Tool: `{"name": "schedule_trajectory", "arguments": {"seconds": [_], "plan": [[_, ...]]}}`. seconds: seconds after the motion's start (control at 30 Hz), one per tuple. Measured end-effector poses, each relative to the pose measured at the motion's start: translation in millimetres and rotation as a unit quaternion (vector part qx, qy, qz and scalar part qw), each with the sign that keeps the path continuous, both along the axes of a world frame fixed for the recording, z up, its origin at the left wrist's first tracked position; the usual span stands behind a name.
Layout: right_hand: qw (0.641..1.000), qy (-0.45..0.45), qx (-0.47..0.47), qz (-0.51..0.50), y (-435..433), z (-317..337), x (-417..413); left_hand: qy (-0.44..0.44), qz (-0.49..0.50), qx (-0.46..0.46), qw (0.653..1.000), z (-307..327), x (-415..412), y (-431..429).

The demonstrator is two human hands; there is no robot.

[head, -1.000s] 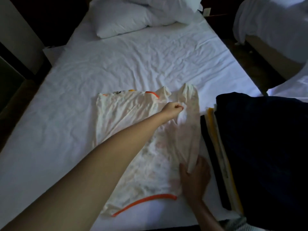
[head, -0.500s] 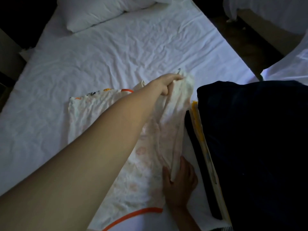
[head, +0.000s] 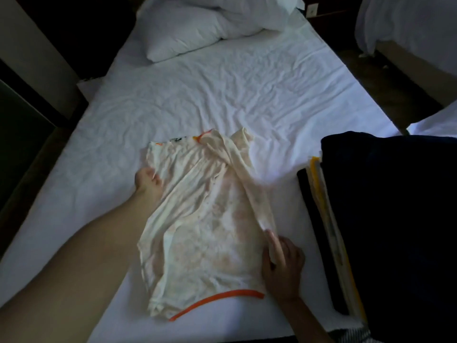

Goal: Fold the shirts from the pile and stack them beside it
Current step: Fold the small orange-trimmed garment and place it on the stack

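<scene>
White, wrinkled bedsheet [head: 222, 100]: left hand [head: 148, 180] pinches the thin cream shirt [head: 210, 219] edge; right hand [head: 282, 266], fingers loosely spread, presses its folded side.

Left arm — bare, stretched forward from the lower left corner; left hand [head: 148, 180] curled, fingers closed on the cloth edge. Right forearm enters from the bottom edge, angled up and left; right hand [head: 282, 266] lies palm down, fingers extended forward — fingertips pressing the fabric flat.
</scene>
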State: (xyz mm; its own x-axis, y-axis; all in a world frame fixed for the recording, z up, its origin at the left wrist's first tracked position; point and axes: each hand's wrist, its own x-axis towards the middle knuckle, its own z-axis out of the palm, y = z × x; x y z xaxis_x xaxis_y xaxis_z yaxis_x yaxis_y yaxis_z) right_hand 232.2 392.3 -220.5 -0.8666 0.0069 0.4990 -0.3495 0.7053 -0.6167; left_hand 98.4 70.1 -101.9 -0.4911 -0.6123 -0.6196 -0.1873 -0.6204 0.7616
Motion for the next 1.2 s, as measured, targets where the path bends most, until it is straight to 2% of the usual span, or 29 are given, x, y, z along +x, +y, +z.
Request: {"name": "schedule_trajectory", "arguments": {"seconds": [0.07,0.17,0.23,0.33,0.4,0.47,0.53,0.6,0.67,0.77,0.83,0.9,0.97,1.2], "plan": [[0.997,0.011,0.005,0.076,4.2,-1.6,2.5,0.01,0.007,0.047,0.999,-18.9,25.2,-10.0],[0.989,-0.027,-0.02,0.143,12.7,1.1,4.9,-0.001,-0.101,-0.001,0.995,-20.4,11.5,10.5],[0.984,-0.055,-0.028,0.166,18.8,2.7,7.1,-0.008,-0.203,-0.061,0.977,-10.5,-16.0,43.8],[0.985,-0.071,0.003,0.157,25.2,-0.9,10.9,-0.01,-0.396,-0.19,0.898,-1.9,-53.0,103.4],[0.986,-0.075,0.026,0.148,26.7,-4.2,11.3,-0.033,-0.462,-0.268,0.845,-7.3,-71.8,137.4],[0.985,-0.068,0.043,0.151,25.8,-3.9,9.7,-0.101,-0.487,-0.328,0.803,-17.6,-84.4,156.2],[0.984,-0.058,0.054,0.158,24.3,0.5,7.8,-0.155,-0.452,-0.367,0.798,-21.9,-87.0,161.2],[0.982,-0.057,0.053,0.173,24.3,3.2,7.5,-0.168,-0.431,-0.392,0.795,-23.8,-85.7,155.8],[0.982,-0.067,0.041,0.172,24.7,3.1,7.3,-0.164,-0.403,-0.373,0.819,-27.4,-86.1,140.1],[0.984,-0.087,-0.003,0.157,23.1,3.2,9.7,-0.136,-0.326,-0.297,0.887,-31.8,-85.1,109.2],[0.984,-0.084,-0.019,0.159,21.7,5.1,10.5,-0.1,-0.314,-0.18,0.927,-24.7,-80.0,98.1],[0.984,-0.08,-0.029,0.153,19.7,7.6,9.6,-0.02,-0.28,-0.035,0.959,-14.0,-78.0,93.7],[0.986,-0.077,-0.032,0.146,19.0,10.0,9.0,0.051,-0.266,0.027,0.962,-3.6,-83.4,86.3],[0.985,-0.083,-0.034,0.147,21.2,6.3,8.4,0.169,-0.147,0.015,0.974,47.0,-95.2,54.3]]}}
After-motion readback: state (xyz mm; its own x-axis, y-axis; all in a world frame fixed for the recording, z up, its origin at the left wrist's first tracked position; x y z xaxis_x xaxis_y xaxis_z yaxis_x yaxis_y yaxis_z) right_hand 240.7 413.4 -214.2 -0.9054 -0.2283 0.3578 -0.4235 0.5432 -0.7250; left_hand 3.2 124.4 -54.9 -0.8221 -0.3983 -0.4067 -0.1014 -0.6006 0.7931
